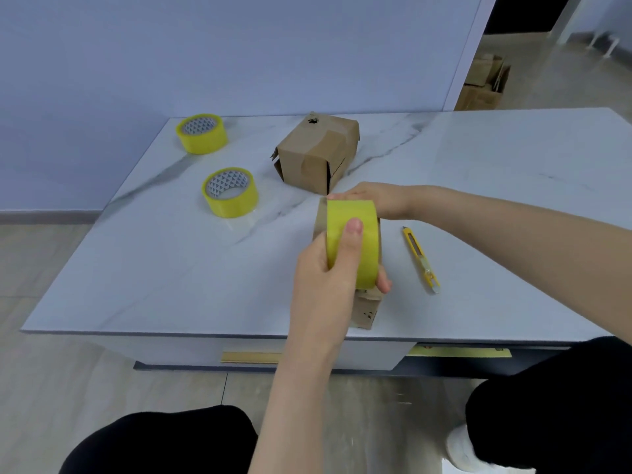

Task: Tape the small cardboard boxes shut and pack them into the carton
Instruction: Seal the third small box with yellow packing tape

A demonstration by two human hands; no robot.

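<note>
My left hand (321, 268) grips a yellow tape roll (355, 244), thumb on its outer face and fingertips showing below its right edge. The roll stands on edge over a small cardboard box (367, 313) near the table's front; only the box's near end and a strip of its left side show. My right hand (376, 200) rests at the box's far end, just behind the roll, which hides its fingers. A second small cardboard box (318, 152), with tape across its top and side, stands farther back on the table.
Two more yellow tape rolls lie flat at the left, one at the back (201, 133) and one nearer (229, 191). A yellow utility knife (420, 258) lies right of my hands. The marble table (171, 268) ends just before my knees. Cardboard cartons (482, 83) sit on the floor, far right.
</note>
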